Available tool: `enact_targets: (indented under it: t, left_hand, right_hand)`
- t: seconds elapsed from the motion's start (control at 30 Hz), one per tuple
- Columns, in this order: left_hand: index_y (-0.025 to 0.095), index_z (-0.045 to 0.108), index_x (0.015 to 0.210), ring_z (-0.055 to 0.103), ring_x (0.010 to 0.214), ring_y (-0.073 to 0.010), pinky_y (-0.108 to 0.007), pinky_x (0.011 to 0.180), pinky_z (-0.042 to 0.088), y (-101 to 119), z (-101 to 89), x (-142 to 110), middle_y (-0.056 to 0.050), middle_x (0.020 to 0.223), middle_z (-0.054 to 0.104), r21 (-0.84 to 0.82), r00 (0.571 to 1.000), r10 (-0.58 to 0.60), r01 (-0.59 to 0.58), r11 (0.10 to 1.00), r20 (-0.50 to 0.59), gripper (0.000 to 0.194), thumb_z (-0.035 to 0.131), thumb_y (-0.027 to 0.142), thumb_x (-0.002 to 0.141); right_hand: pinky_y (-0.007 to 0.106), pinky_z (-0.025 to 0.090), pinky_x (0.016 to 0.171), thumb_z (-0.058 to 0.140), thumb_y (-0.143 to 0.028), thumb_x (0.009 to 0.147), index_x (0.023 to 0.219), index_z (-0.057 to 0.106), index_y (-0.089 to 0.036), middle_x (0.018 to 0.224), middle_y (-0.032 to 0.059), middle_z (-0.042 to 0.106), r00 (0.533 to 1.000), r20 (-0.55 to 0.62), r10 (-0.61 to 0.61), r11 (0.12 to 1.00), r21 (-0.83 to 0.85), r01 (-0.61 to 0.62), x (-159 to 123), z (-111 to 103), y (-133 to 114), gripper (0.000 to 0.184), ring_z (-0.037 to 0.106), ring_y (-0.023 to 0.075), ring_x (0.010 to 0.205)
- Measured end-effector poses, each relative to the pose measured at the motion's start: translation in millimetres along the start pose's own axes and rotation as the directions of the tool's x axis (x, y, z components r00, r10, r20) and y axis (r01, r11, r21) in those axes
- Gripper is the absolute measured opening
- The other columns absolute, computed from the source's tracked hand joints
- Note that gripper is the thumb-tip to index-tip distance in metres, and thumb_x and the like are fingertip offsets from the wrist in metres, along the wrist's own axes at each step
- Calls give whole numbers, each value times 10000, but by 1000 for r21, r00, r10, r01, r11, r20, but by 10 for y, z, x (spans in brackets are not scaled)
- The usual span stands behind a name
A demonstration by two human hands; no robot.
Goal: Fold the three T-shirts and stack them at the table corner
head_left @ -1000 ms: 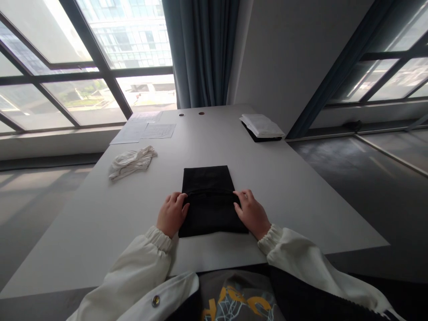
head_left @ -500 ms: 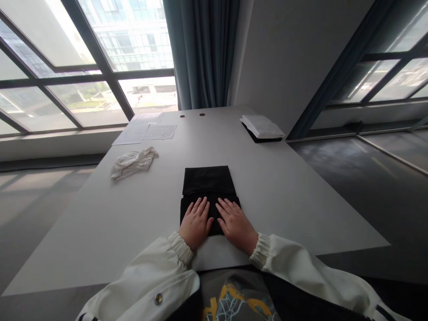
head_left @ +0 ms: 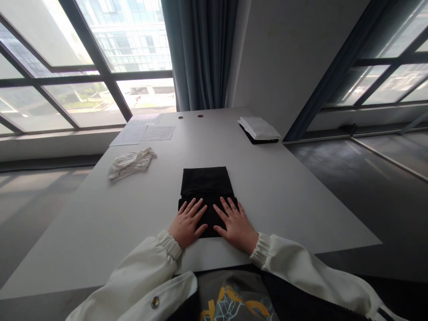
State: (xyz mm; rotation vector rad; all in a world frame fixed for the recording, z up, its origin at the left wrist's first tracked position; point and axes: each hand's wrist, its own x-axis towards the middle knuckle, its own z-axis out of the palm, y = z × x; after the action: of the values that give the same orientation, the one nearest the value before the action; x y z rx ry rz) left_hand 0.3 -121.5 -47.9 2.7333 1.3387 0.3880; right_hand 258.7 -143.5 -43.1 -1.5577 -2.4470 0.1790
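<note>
A folded black cloth lies flat on the white table, close to its front edge. A crease runs across the cloth, just beyond my fingertips. On the left part of its near half rests my left hand, palm down with fingers spread. My right hand lies the same way on the right part, fingers apart. Both hands are open, pressed flat on the cloth and holding nothing. Between the two thumbs a strip of black fabric shows; my palms cover the rest of the near half.
A crumpled white cloth lies on the left of the table. Behind it are several paper sheets. At the far right, a white folded stack sits on something black. A blue curtain hangs beyond the far edge.
My fingers have spread wider, and my left hand has slid outward to the left on the black cloth. The camera view has shifted slightly.
</note>
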Motion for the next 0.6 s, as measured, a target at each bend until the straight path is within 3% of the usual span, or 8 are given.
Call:
enact_targets:
  t: [0.17, 0.3, 0.47, 0.53, 0.6]
  left_hand:
    - [108, 268, 1678, 257, 1608, -330, -554, 1284, 304, -332, 38, -276, -226, 1729, 243, -17, 983, -167, 166, 986, -76, 722, 460, 440, 1066]
    - [119, 205, 1694, 248, 1610, -324, -540, 1287, 311, -426, -15, -412, -235, 1739, 187, -64, 994, -101, 98, 993, -43, 784, 501, 449, 1048]
    - [169, 233, 1693, 235, 1605, -397, -591, 1279, 311, -386, -190, -412, -231, 1749, 142, -150, 999, 24, -19, 988, 30, 1117, 813, 536, 812]
    - [173, 309, 1668, 234, 1602, -415, -610, 1273, 317, -362, -242, -396, -224, 1751, 157, -167, 999, 35, -28, 986, 41, 1088, 848, 466, 769]
    - [188, 419, 1611, 280, 1592, -402, -609, 1270, 332, -338, -273, -381, -199, 1747, 208, -178, 999, 27, -22, 984, 30, 907, 788, 318, 793]
  right_hand:
    - [589, 283, 1274, 618, -495, 1009, 1648, 410, -260, 1764, 134, 190, 1000, 1, 7, 999, 47, -7, -55, -17, 172, 712, 210, 377, 1615]
    - [574, 290, 1284, 638, -472, 1001, 1654, 395, -222, 1761, 156, 178, 1000, 12, -28, 995, 92, 26, -100, -40, 295, 740, 216, 360, 1617]
    - [610, 269, 1286, 818, -568, 832, 1639, 425, -208, 1757, 184, 152, 985, 80, -152, 976, 169, 137, -134, -164, 448, 967, 182, 402, 1616]
    - [622, 266, 1282, 876, -523, 771, 1615, 468, -215, 1754, 184, 168, 976, 89, -200, 962, 208, 178, -146, -213, 511, 987, 178, 412, 1614]
    - [620, 278, 1280, 867, -380, 781, 1573, 528, -228, 1745, 170, 226, 971, 65, -232, 945, 252, 209, -158, -238, 570, 876, 206, 393, 1612]
